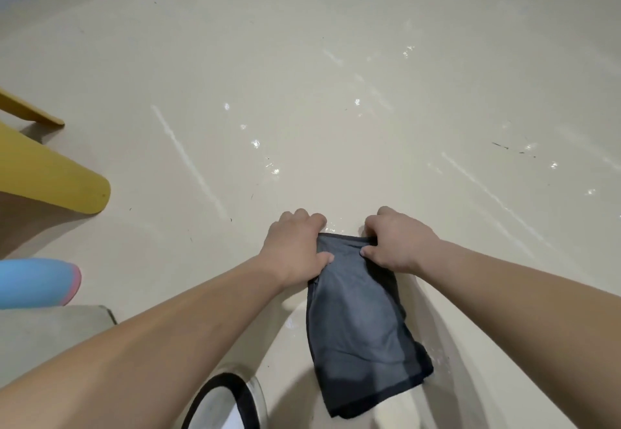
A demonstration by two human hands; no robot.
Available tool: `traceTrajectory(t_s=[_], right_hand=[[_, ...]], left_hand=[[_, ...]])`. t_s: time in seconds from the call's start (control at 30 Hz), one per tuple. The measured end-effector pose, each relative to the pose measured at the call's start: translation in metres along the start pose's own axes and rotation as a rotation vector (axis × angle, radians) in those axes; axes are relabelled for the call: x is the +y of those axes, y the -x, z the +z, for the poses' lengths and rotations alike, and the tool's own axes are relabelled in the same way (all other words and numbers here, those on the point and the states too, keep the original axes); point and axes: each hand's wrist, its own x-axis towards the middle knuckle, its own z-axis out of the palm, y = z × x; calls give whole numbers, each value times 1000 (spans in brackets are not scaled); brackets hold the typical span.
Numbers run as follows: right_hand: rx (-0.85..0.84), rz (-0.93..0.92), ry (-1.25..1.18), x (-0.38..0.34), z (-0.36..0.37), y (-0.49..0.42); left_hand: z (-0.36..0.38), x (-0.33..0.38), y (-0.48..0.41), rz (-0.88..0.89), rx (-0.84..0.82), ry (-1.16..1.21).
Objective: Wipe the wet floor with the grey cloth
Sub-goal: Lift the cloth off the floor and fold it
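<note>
Cloth position first: the grey cloth (pixel 359 321) lies folded flat on the floor (pixel 302 59), directly in front of me, long axis running away from my body. My left hand (pixel 295 244) and right hand (pixel 400 240) sit side by side on its far end, each closed over a corner, thumbs on top of the fabric and fingers curled over the leading edge. Both are gripping the cloth, pressed down against the floor.

Floor condition: glinting droplets (pixel 272 166) and pale streaks lie ahead of the cloth, spreading toward the far right of the floor. A shiny patch also shows beside the cloth's near left edge. I judge most of the wet area not yet wiped.

Surroundings: a yellow chair leg (pixel 67 186) stands well apart toward the left edge of the floor, with a blue object (pixel 37 281) nearer me on that side. My shoe (pixel 232 401) is planted just beside the cloth's near end.

Recommended method, in my judgement: hold the fold flat with even downward pressure from both palms, and work in straight overlapping passes through the droplets ahead. Bunching at the front edge would cut contact, so the corners should stay spread. The trailing end looks loose and could flip; slow strokes should prevent that. Shoe to stay clear of the wiped lane.
</note>
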Motion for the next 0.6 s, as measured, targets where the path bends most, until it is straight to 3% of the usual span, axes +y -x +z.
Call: traceTrajectory(t_s=[0.2,0.33,0.5,0.6], right_hand=[[6,63,-313,3,-4,2],[143,9,-234,-5,-35,1],[527,-85,-357,-11,-79,4],[474,-165,-503,-11,-99,7]], left_hand=[[-18,11,-8,-21,-117,-104],[-61,7,-21,-24,-127,106],[-122,12,-26,18,200,252],[-141,15,-18,94,268,271]])
